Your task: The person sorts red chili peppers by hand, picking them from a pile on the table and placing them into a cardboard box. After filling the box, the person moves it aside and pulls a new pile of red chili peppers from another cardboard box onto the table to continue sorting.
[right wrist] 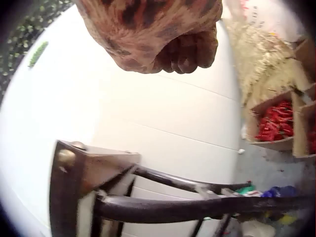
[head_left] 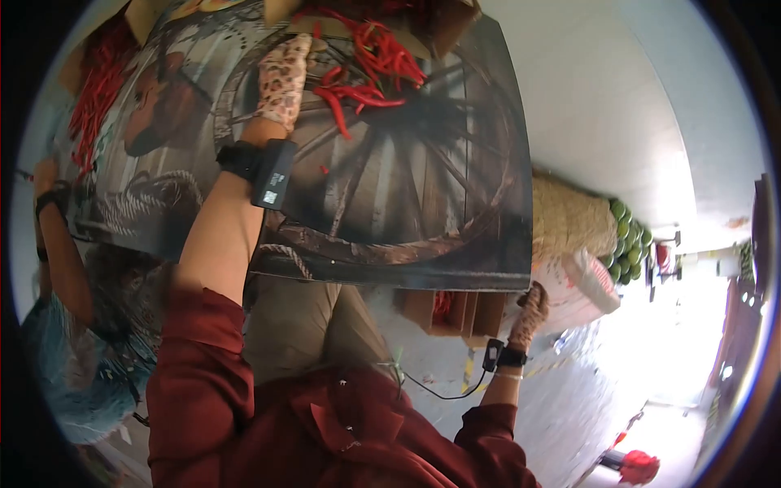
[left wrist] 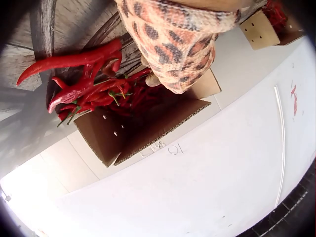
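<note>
In the head view my left hand (head_left: 282,80), in a spotted glove, reaches across the table (head_left: 390,268), which has a wagon-wheel print. Beside it lies a loose pile of red chili peppers (head_left: 382,57). From the left wrist the same hand (left wrist: 170,47) appears over an open cardboard box (left wrist: 160,131) with red chilies inside. Its fingertips (left wrist: 152,80) show right by the chilies; I cannot tell whether they grip any. My right hand (head_left: 530,315), also gloved, is by the table's near right corner. In the right wrist view its fingers (right wrist: 185,59) are loosely curled, with nothing visible in them.
Another person's arm (head_left: 65,244) is at the table's left, near more chilies (head_left: 98,106). Boxes of chilies (head_left: 455,313) stand below the front edge. A sack (head_left: 582,289) and round green produce (head_left: 626,244) lie to the right. A dark metal frame (right wrist: 192,207) crosses low down.
</note>
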Action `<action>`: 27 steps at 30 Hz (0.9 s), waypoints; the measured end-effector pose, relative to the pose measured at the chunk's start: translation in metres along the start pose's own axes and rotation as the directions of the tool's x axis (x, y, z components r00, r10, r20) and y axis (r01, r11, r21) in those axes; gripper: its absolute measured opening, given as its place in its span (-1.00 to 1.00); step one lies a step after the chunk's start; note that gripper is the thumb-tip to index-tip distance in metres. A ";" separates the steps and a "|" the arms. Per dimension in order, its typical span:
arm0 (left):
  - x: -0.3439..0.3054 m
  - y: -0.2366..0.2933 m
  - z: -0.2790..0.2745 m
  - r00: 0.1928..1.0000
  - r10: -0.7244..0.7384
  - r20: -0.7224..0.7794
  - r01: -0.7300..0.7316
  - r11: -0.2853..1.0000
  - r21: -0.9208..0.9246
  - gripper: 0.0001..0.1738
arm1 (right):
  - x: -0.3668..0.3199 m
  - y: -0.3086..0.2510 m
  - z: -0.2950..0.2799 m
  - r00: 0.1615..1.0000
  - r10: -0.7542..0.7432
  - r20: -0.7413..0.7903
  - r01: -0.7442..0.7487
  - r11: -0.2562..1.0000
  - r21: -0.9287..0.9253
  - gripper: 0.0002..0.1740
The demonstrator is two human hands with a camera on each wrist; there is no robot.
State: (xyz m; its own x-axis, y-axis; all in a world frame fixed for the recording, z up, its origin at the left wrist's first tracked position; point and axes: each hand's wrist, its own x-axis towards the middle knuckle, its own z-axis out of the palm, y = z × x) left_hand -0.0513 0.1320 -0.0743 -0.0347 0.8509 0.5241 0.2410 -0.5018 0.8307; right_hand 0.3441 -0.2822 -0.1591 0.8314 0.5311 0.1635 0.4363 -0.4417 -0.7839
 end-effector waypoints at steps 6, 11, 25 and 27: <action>0.006 -0.042 0.015 0.998 -0.018 -0.059 0.022 0.998 0.055 -0.75 | 0.014 -0.165 -0.018 0.940 -0.332 -0.081 0.342 0.908 0.242 -0.67; 0.002 -0.013 0.005 0.971 0.236 -0.042 -0.204 0.904 0.376 -0.86 | 0.016 -0.276 0.045 0.770 -0.508 0.387 0.524 0.849 0.070 -0.75; 0.002 0.014 0.000 0.966 -0.259 0.014 0.258 0.964 0.067 -0.66 | 0.053 -0.402 0.265 0.453 -0.550 0.702 0.882 0.389 -0.265 -0.60; 0.003 -0.002 0.007 0.985 -0.154 0.080 0.130 0.961 0.244 -0.65 | 0.050 -0.402 0.270 0.470 -0.555 0.686 0.880 0.360 -0.311 -0.58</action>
State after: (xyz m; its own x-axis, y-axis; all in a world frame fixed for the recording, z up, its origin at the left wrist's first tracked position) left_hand -0.0456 0.1372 -0.0756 0.0067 0.9278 0.3731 0.4640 -0.3334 0.8207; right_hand 0.1173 0.1172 0.0018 -0.0879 0.9910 0.1009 0.9953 0.0834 0.0484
